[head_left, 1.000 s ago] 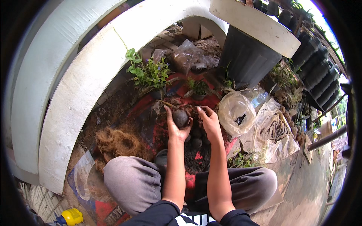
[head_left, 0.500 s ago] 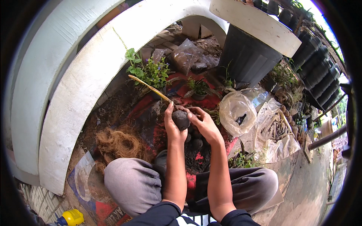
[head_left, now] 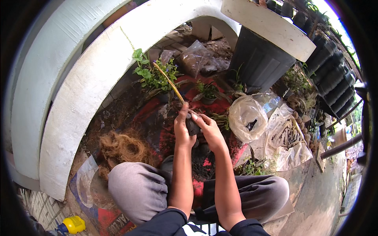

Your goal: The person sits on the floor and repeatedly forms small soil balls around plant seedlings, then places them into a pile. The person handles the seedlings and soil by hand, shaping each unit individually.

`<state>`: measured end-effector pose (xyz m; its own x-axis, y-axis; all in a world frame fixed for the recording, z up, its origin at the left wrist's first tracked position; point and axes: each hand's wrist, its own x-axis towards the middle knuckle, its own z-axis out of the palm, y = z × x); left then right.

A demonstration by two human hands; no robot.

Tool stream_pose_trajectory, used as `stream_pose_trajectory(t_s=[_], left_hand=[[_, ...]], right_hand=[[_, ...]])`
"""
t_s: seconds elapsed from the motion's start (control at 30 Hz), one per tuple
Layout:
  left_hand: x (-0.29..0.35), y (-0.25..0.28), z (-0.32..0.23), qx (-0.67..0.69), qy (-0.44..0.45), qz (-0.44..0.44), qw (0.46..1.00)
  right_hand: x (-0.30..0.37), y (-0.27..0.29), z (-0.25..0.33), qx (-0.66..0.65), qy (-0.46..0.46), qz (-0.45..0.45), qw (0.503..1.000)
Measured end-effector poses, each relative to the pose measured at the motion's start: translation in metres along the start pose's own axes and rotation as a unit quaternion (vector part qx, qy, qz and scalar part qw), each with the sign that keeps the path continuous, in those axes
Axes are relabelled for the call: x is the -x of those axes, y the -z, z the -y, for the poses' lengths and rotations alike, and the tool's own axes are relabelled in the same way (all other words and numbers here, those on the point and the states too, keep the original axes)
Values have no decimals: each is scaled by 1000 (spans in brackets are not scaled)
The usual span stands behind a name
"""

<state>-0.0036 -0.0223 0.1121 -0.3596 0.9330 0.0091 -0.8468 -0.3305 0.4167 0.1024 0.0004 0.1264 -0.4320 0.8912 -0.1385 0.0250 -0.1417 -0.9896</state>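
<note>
Between my palms is a ball of dark soil (head_left: 192,126), mostly covered by the fingers. From its top a long yellowish stem (head_left: 170,83) slants up and to the left. My left hand (head_left: 182,129) wraps the ball's left side, with its fingertips at the stem's base. My right hand (head_left: 212,131) closes over the right side, its thumb pressed on top. Below the hands, loose dark soil (head_left: 202,169) lies on a red and dark sheet, with rounded dark lumps partly hidden behind the wrists.
Brown coconut fibre (head_left: 124,148) is heaped to the left. Right of the hands sit an open clear plastic bag (head_left: 235,125) and a flattened one (head_left: 297,151) with dry matter. Potted plants (head_left: 161,76), a black pot (head_left: 258,59) and a white arch (head_left: 84,90) stand beyond.
The stem has swung more upright and to the right as the ball turned. My right hand has closed further over the ball, covering more of it.
</note>
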Motion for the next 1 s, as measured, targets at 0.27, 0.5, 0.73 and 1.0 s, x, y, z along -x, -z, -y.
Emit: stream_pose_trajectory(t_s=[0.27,0.5,0.73,1.0], left_hand=[[0,-8,-4,41,65,-44,996],[-3,0,4,26,38,-24,999],[-3,5,-9,-53,41,-33,997],[0,-3,0,-11,68,-6,998]], right_hand=[[-1,16,7,-21,13,-89,996],[-2,5,3,134,22,-48,990],[0,-4,1,107,21,-28,994],[-3,22,2,-96,-38,-43,994]])
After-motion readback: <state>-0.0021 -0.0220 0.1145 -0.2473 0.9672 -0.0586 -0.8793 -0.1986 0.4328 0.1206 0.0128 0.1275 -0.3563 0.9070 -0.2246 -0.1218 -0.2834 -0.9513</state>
